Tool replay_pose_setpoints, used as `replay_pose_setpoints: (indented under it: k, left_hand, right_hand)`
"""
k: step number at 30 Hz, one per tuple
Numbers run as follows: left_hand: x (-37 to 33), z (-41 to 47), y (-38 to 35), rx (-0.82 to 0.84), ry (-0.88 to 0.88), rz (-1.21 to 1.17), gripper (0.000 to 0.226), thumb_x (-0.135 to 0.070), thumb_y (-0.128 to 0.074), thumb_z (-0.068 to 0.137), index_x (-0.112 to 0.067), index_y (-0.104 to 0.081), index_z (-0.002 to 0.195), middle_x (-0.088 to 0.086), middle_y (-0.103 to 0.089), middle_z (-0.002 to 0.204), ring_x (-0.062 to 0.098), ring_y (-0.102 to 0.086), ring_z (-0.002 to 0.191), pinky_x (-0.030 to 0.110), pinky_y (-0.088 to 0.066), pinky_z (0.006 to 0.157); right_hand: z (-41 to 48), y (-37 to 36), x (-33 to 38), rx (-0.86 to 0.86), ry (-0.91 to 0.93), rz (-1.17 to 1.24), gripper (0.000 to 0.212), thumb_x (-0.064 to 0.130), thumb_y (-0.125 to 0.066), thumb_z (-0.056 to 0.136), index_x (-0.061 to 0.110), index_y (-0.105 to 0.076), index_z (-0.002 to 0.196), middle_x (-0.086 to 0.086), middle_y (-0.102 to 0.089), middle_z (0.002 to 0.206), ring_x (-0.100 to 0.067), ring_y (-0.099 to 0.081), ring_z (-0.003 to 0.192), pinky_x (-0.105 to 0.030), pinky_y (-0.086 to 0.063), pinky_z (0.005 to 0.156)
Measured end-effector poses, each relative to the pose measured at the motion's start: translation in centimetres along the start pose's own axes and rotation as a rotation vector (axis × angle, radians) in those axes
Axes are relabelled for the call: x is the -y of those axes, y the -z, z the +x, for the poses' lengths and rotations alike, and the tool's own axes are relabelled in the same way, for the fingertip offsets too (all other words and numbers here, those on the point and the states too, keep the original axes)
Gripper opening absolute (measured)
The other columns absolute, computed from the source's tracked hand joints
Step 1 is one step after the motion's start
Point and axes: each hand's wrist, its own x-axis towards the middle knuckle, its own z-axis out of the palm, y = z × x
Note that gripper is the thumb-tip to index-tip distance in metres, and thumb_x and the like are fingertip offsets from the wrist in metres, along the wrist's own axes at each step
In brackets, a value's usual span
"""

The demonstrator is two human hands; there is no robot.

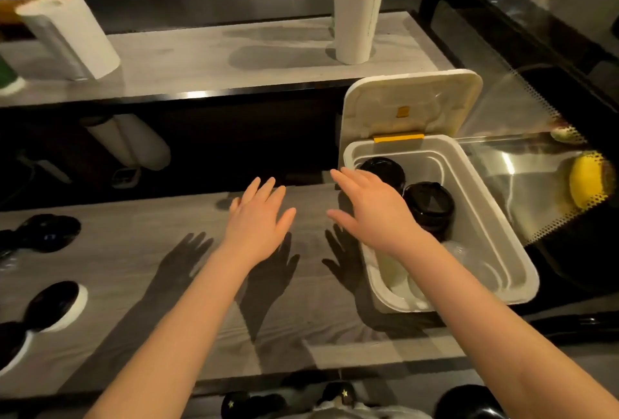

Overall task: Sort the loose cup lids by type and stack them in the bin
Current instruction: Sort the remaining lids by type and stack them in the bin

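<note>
Both hands empty, palms down, fingers straight and spread. The left hand point(258, 221) hovers over the bare grey tabletop point(167, 251), mid-view. The right hand point(371, 211) hovers over the left rim of the bin point(495, 227), fingertips toward its far left corner; can't tell if it touches the rim. The hands are near each other but apart, and both cast shadows on the tabletop.

The bin is white and sits at the right end of the tabletop. Its flap point(412, 103) stands swung up at the far side on a yellow hinge point(398, 138). Inside, at the far end, there are two stacks of black lids: far stack point(385, 169) and near stack point(430, 209), just beside each other. Clear lids point(469, 261) at near right, pale lids point(395, 273) at near left, partly hidden by the right forearm.

Loose on the tabletop, far left: black cluster point(47, 231), and black-and-white lids point(57, 306) closer to the person.

On the raised counter behind: lying roll point(67, 36), upright roll point(358, 6).
</note>
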Motion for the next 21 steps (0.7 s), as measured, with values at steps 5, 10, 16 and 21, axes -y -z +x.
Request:
replay_pose_setpoints:
  k: [5, 10, 16, 21]
  left_hand:
    - [6.7, -3.1, 0.9, -0.017, 0.151, -0.045, 0.054, -0.043, -0.035, 0.098, -0.019, -0.029, 0.146, 0.0, -0.017, 0.157, 0.019, -0.005, 0.146, 0.047, -0.015, 0.114]
    - [14.3, -6.2, 1.3, -0.004, 0.274, -0.03, 0.055, -0.044, -0.036, 0.098, -0.018, -0.031, 0.146, 0.001, -0.019, 0.157, 0.019, -0.007, 0.146, 0.046, -0.017, 0.114]
    - [24.4, -9.6, 2.8, 0.04, 0.375, -0.081, 0.055, -0.044, -0.032, 0.099, -0.018, -0.027, 0.147, -0.001, -0.015, 0.158, 0.018, -0.004, 0.146, 0.044, -0.014, 0.116]
    - [32.9, -12.1, 3.2, 0.015, 0.428, -0.054, 0.055, -0.045, -0.031, 0.099, -0.017, -0.029, 0.146, 0.0, -0.022, 0.155, 0.019, -0.01, 0.145, 0.042, -0.02, 0.114]
  right_hand:
    - [2.6, -2.6, 5.9, 0.066, 0.124, 0.044, 0.069, 0.049, -0.044, 0.095, 0.024, -0.014, 0.151, 0.0, -0.019, 0.158, -0.021, -0.017, 0.145, -0.038, -0.025, 0.114]
    - [5.0, -5.5, 13.1, 0.165, 0.201, 0.033, 0.069, 0.05, -0.044, 0.095, 0.023, -0.016, 0.151, -0.002, -0.021, 0.157, -0.023, -0.02, 0.143, -0.04, -0.03, 0.112]
    - [8.0, -8.7, 23.1, 0.211, 0.248, 0.043, 0.063, 0.047, -0.049, 0.093, 0.02, -0.029, 0.146, -0.005, -0.039, 0.145, -0.027, -0.035, 0.132, -0.041, -0.038, 0.103]
    - [10.7, -12.1, 31.1, 0.27, 0.262, 0.076, 0.06, 0.047, -0.05, 0.092, 0.021, -0.033, 0.143, -0.005, -0.041, 0.144, -0.026, -0.038, 0.13, -0.041, -0.041, 0.102]
